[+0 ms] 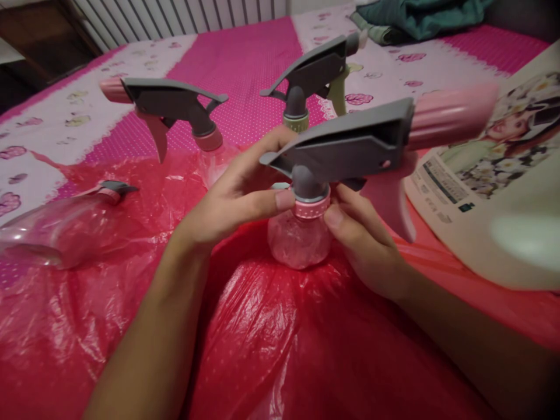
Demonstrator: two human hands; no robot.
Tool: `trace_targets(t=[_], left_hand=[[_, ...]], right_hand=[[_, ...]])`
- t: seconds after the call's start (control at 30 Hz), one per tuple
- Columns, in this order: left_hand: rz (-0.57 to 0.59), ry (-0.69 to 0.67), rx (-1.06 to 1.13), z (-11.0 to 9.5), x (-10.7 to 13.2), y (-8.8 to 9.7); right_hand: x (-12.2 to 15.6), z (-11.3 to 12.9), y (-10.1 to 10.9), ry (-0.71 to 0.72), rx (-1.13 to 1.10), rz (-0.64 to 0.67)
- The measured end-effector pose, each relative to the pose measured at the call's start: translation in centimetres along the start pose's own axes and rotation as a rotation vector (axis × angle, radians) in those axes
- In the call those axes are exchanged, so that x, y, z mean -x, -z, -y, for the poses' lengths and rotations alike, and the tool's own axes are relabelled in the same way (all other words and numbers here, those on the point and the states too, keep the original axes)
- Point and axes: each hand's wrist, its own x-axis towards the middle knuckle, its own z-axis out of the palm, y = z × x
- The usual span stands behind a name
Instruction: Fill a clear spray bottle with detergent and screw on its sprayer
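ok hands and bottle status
Left hand, right hand around neck of spray bottle. Roughly upright, trigger head on top. Large jug close by on right.

label on pale jug: print too blurred to read

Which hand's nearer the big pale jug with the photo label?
Right. The right hand is on the near spray bottle, at the side facing the jug but apart from it. The left hand is at the bottle's opposite side, farther from the jug.
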Motion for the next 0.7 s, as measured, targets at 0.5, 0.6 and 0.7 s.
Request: trace_targets(t=[0.5, 0.6, 0.7], left_hand=[[0.098, 0.104, 0.196, -1.00, -0.49, -0.61], [0.127, 0.115, 0.165, -0.96, -0.61, -0.30], [0.156, 0.122, 0.165, -0.82, -0.61, 0.05]], right_hand=[[-0.36, -0.27, -0.06, -0.021, -0.041, 0.002], [-0.54, 0.06, -0.20, -0.025, 0.007, 0.007], [-0.49, 0.35, -0.43, -0.051, -0.023, 0.013]])
